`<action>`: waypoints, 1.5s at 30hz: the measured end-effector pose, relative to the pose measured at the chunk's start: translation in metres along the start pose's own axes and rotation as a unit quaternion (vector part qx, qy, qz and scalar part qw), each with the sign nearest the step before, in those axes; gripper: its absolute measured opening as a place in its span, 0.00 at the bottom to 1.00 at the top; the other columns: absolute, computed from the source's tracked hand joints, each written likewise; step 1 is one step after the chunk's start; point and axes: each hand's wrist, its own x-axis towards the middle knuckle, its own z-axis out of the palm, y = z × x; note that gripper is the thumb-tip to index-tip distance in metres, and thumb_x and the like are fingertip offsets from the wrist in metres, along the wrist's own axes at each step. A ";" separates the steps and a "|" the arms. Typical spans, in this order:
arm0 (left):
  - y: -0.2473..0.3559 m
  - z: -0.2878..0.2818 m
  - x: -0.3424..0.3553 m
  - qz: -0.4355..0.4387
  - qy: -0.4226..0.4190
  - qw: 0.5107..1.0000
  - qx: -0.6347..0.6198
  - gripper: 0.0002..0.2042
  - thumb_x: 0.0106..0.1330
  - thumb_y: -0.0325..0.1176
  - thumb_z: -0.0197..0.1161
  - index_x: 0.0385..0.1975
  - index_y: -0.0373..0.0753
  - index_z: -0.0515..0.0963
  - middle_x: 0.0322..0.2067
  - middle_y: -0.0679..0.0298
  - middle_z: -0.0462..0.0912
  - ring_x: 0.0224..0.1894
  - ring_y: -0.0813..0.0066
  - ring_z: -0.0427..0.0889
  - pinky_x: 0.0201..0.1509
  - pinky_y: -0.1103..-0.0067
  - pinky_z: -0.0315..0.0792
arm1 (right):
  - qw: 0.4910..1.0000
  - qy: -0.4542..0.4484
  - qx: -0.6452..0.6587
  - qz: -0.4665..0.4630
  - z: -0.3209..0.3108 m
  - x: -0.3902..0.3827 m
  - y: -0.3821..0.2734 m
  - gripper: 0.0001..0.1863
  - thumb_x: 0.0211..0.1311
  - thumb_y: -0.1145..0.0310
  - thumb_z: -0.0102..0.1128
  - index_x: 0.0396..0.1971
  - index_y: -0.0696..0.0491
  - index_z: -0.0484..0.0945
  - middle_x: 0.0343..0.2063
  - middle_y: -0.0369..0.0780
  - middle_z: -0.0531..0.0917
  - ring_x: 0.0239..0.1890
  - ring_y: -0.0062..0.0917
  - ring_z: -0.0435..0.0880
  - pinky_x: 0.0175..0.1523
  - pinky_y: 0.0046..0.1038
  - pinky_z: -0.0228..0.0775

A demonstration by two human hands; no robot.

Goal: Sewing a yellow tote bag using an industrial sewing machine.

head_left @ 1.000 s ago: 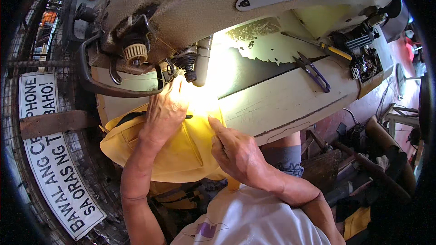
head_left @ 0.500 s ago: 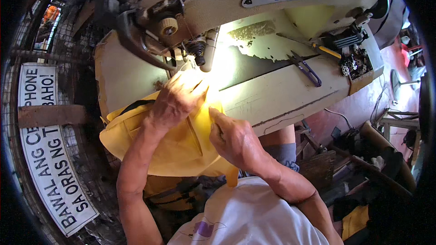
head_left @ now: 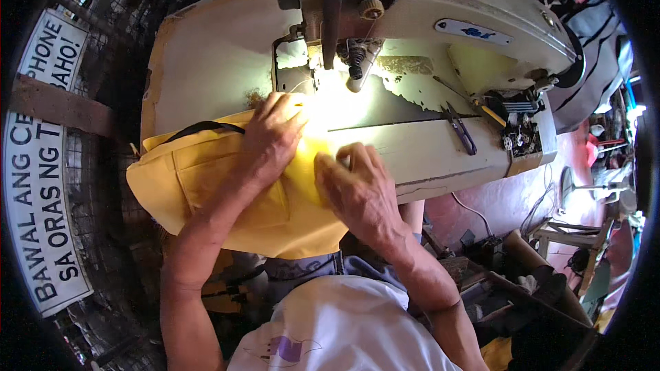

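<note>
A piece of yellow fabric (head_left: 192,185), sewn with seams and a pocket-like panel, lies over the front edge of the sewing machine bed and hangs toward my lap. A black band (head_left: 206,126) runs along its far edge. My left hand (head_left: 275,134) presses on the fabric close to the brightly lit needle area of the sewing machine (head_left: 405,17), its fingers bent together on the cloth. My right hand (head_left: 361,185) is over the fabric's right edge, fingers curled and smeared by motion. Whether it grips the cloth cannot be made out. Glare hides the needle point.
Dark-handled scissors (head_left: 462,134) and a yellow-handled screwdriver (head_left: 491,113) lie on the worn table (head_left: 206,48). A tray of small metal parts (head_left: 522,141) sits at its right end. Wire mesh and a white sign (head_left: 41,178) stand left. A fan (head_left: 570,189) is at far right.
The view has shifted, showing more of the table at left. My right hand, earlier pinching the fabric's edge, has moved and is blurred. My left hand stays on the cloth.
</note>
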 end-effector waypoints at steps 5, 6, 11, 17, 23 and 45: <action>-0.009 -0.005 0.004 0.001 -0.017 0.999 -0.041 0.12 0.56 0.24 0.61 0.40 0.37 0.80 0.44 0.59 0.77 0.48 0.60 0.75 0.55 0.68 0.72 | 0.976 0.143 -0.047 -0.155 0.010 0.040 0.035 0.17 0.60 0.67 0.63 0.49 0.53 0.78 0.50 0.41 0.79 0.49 0.36 0.75 0.52 0.37 0.66; -0.011 -0.004 0.006 0.014 -0.019 0.998 -0.058 0.11 0.56 0.23 0.62 0.39 0.35 0.80 0.44 0.57 0.78 0.49 0.58 0.75 0.56 0.68 0.72 | 0.974 0.135 -0.075 -0.168 0.012 0.044 0.039 0.19 0.60 0.67 0.64 0.51 0.52 0.78 0.52 0.40 0.79 0.50 0.35 0.76 0.51 0.36 0.66; -0.028 0.004 0.018 0.034 -0.001 0.996 -0.079 0.12 0.56 0.26 0.62 0.42 0.36 0.80 0.45 0.58 0.78 0.49 0.59 0.75 0.57 0.68 0.70 | 0.980 0.102 -0.114 -0.131 0.008 0.058 0.041 0.20 0.61 0.62 0.63 0.52 0.52 0.78 0.52 0.39 0.80 0.51 0.32 0.76 0.51 0.36 0.64; -0.039 0.006 0.026 0.030 0.010 0.994 -0.108 0.12 0.55 0.27 0.63 0.40 0.35 0.80 0.45 0.58 0.78 0.50 0.58 0.75 0.57 0.66 0.69 | 0.982 0.053 -0.143 -0.108 0.003 0.068 0.038 0.23 0.64 0.62 0.59 0.57 0.53 0.75 0.55 0.40 0.79 0.49 0.32 0.76 0.49 0.36 0.61; -0.036 0.002 0.028 0.025 0.003 0.994 -0.103 0.12 0.55 0.27 0.63 0.39 0.35 0.80 0.44 0.57 0.78 0.50 0.57 0.75 0.58 0.65 0.68 | 0.983 0.075 -0.134 -0.104 0.006 0.068 0.037 0.22 0.65 0.58 0.56 0.55 0.53 0.76 0.45 0.40 0.81 0.46 0.35 0.75 0.52 0.38 0.61; -0.033 0.002 0.027 0.028 0.003 0.999 -0.031 0.15 0.55 0.24 0.61 0.44 0.33 0.79 0.47 0.57 0.77 0.52 0.58 0.75 0.58 0.66 0.69 | 0.987 0.048 -0.132 -0.081 0.001 0.066 0.035 0.22 0.64 0.60 0.59 0.56 0.52 0.77 0.55 0.40 0.79 0.51 0.34 0.75 0.52 0.37 0.60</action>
